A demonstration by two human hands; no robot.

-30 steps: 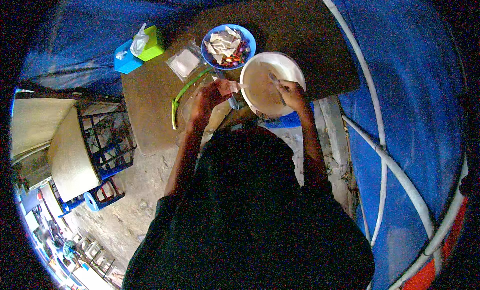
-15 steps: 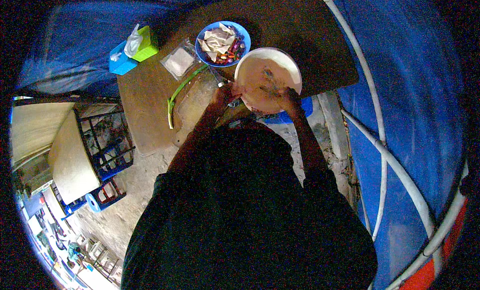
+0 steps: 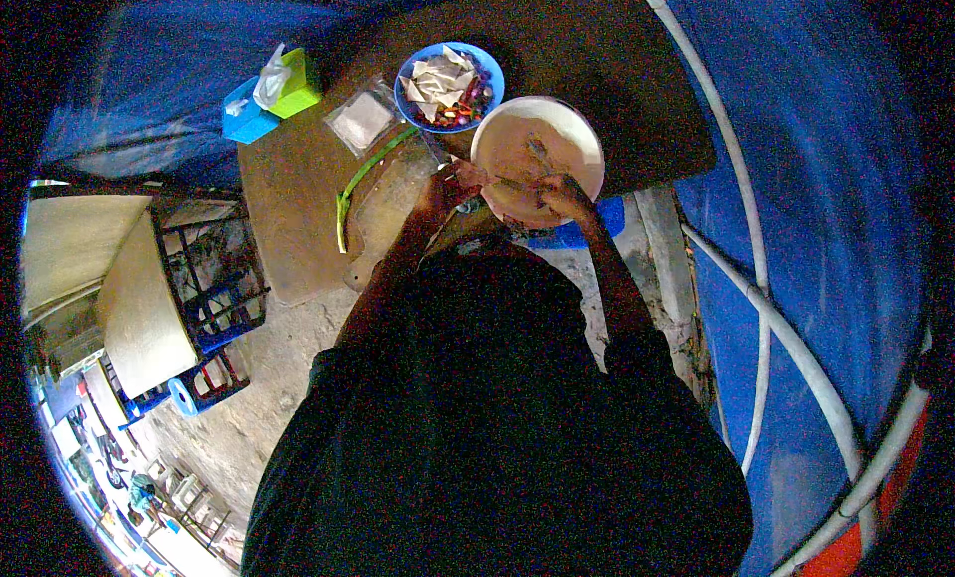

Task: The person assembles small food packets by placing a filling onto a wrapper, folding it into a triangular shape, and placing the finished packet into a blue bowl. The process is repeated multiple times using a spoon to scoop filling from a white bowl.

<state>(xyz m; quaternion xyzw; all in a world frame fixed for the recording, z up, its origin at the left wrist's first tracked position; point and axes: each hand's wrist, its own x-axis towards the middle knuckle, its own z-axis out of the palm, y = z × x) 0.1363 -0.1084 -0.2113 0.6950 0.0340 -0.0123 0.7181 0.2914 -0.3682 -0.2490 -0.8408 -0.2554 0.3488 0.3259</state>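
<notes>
The brown wooden table (image 3: 597, 70) stretches away ahead of both hands. On its near edge sits the wide, round cream-coloured bowl (image 3: 537, 159) — the right hand (image 3: 565, 192) is inside its near rim, clenched on a thin utensil (image 3: 527, 184) whose long axis runs leftward toward the left hand (image 3: 450, 179), which touches the bowl's left rim; its grip I cannot tell

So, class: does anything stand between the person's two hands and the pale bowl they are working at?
Nothing visible does. The left hand is at the near left rim of the bowl, and the right hand is over its near edge, holding what looks like a utensil that reaches into it. The blue plate sits beyond, clear of both.
</notes>
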